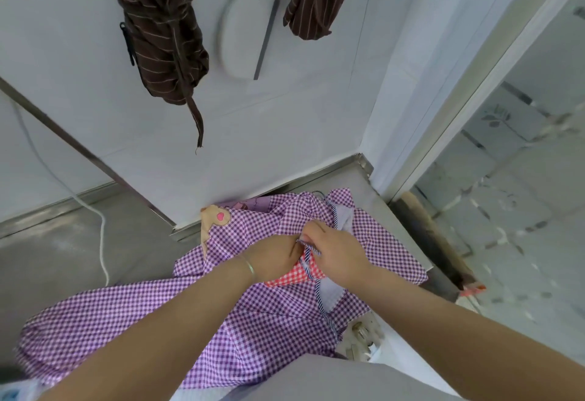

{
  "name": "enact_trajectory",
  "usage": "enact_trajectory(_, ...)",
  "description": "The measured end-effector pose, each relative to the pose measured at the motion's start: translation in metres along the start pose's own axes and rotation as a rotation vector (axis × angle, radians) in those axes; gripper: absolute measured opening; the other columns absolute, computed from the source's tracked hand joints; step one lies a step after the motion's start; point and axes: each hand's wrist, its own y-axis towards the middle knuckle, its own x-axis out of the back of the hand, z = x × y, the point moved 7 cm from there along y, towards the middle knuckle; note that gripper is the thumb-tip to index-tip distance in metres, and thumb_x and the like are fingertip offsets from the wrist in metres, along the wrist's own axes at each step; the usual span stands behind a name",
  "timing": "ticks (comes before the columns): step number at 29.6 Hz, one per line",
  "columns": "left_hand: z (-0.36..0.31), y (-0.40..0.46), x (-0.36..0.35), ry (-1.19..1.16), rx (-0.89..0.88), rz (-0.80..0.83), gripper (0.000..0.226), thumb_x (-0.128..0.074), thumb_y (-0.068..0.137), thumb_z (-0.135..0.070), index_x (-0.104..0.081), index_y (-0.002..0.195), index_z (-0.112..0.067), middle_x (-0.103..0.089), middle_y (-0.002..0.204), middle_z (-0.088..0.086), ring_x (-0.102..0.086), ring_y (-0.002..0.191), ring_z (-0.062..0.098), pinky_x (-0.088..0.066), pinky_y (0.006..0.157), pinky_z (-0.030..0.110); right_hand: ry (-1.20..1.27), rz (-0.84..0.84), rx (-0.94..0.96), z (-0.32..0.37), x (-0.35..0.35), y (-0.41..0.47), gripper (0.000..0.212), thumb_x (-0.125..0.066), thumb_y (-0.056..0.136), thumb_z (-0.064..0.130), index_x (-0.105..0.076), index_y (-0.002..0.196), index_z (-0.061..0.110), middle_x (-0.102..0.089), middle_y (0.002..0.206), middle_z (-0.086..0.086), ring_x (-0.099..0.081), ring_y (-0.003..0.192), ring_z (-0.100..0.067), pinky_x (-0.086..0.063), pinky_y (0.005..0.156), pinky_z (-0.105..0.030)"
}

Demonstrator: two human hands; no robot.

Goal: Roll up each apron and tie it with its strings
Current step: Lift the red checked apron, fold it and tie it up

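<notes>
A purple-and-white checked apron [133, 321] lies crumpled and spread over the steel counter [57, 258], with a tan patch bearing a pink heart [215, 215] near the wall. A red checked part [292, 272] shows under my hands. My left hand [275, 259] and my right hand [335, 250] meet at the apron's middle. Both pinch the cloth and a thin striped string [308, 245] between the fingers. Two brown striped aprons hang on the wall: one long roll [161, 30] at the left, one tied bundle [316, 1] at the right.
A white padded mitt [243, 36] hangs on a hook between the brown aprons. A white cable [101, 236] runs down the wall onto the counter. The counter's right edge [411, 236] drops to a tiled floor. Small glass objects [361, 334] sit by the near right edge.
</notes>
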Motion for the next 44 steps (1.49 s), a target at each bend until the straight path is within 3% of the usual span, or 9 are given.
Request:
enact_trajectory(4,0.017,0.011,-0.014,0.083,0.012,-0.008,0.028,-0.034,0.102,-0.023,-0.059,0.106,-0.01,-0.066,0.098,0.011,-0.059,0.081,0.023,-0.047,0.074,0.036,0.011,-0.116,0.052,-0.005,-0.03,-0.005,0.013,-0.039,0.082,0.025,-0.049,0.088,0.019,-0.057,0.078,0.001,-0.046,0.047,-0.011,-0.014,0.038,-0.013)
enact_trajectory(11,0.045,0.023,-0.047,0.287,-0.007,-0.024,0.034,-0.037,0.1,-0.025,-0.054,0.126,-0.013,-0.059,0.12,0.004,-0.052,0.109,0.023,-0.039,0.094,0.032,-0.058,-0.162,0.042,-0.011,-0.085,-0.004,0.014,-0.041,0.077,0.019,-0.044,0.09,0.016,-0.059,0.076,-0.002,-0.051,0.046,-0.014,-0.018,0.04,-0.02)
enact_trajectory(16,0.04,0.011,-0.021,0.733,0.141,-0.218,0.034,-0.034,0.093,-0.03,-0.066,0.096,-0.02,-0.062,0.096,0.0,-0.06,0.087,0.022,-0.041,0.071,0.033,-0.085,-0.194,-0.093,-0.022,-0.09,-0.002,0.035,-0.071,0.069,0.013,-0.039,0.084,0.014,-0.055,0.067,-0.003,-0.049,0.041,-0.018,-0.018,0.039,-0.02)
enact_trajectory(21,0.067,0.02,-0.037,0.331,0.347,0.08,0.027,-0.037,0.1,-0.023,-0.062,0.105,-0.014,-0.065,0.108,0.005,-0.061,0.097,0.024,-0.045,0.077,0.034,-0.088,-0.142,-0.146,-0.021,-0.102,-0.002,0.041,-0.086,0.054,0.006,-0.055,0.081,0.009,-0.057,0.07,-0.005,-0.053,0.047,-0.02,-0.029,0.036,-0.023)
enact_trajectory(25,0.079,0.012,-0.043,-0.451,0.494,-0.136,0.042,-0.043,0.1,-0.035,-0.062,0.078,-0.004,-0.065,0.081,0.013,-0.052,0.069,0.016,-0.042,0.065,0.026,-0.095,-0.112,-0.169,-0.02,-0.109,-0.003,0.038,-0.084,0.055,0.006,-0.054,0.079,0.01,-0.056,0.07,-0.005,-0.052,0.046,-0.019,-0.024,0.038,-0.023)
enact_trajectory(29,0.077,0.006,-0.064,-0.984,0.481,-0.335,0.034,-0.051,0.099,-0.026,-0.07,0.076,-0.012,-0.073,0.093,-0.003,-0.067,0.091,0.013,-0.052,0.089,0.028,-0.072,-0.104,-0.221,-0.025,-0.118,-0.008,0.039,-0.084,0.06,0.006,-0.05,0.079,0.009,-0.054,0.069,-0.005,-0.048,0.041,-0.019,-0.024,0.034,-0.022)
enact_trajectory(33,0.082,0.01,-0.073,-1.081,0.493,-0.324,0.031,-0.047,0.101,-0.022,-0.066,0.079,-0.011,-0.072,0.087,-0.002,-0.067,0.086,0.013,-0.054,0.085,0.027,-0.058,-0.119,-0.228,-0.023,-0.125,-0.014,0.027,-0.079,0.071,0.009,-0.053,0.078,0.007,-0.055,0.07,-0.007,-0.052,0.048,-0.022,-0.036,0.037,-0.027)
enact_trajectory(37,0.085,0.008,-0.083,-0.962,0.536,-0.317,0.035,-0.045,0.102,-0.023,-0.063,0.074,-0.013,-0.065,0.075,0.001,-0.056,0.071,0.015,-0.048,0.072,0.026,-0.143,-0.078,-0.163,-0.007,-0.124,-0.022,0.008,-0.056,0.078,0.014,-0.06,0.081,0.007,-0.06,0.082,-0.009,-0.06,0.073,-0.027,-0.054,0.062,-0.036)
enact_trajectory(44,0.08,0.011,-0.084,-0.832,0.459,-0.265,0.028,-0.043,0.1,-0.013,-0.059,0.078,-0.016,-0.062,0.078,-0.002,-0.055,0.073,0.012,-0.044,0.068,0.022,0.021,0.168,-0.287,-0.013,-0.122,-0.021,0.016,-0.05,0.094,0.015,-0.058,0.102,0.004,-0.055,0.105,-0.011,-0.054,0.094,-0.025,-0.052,0.077,-0.036)
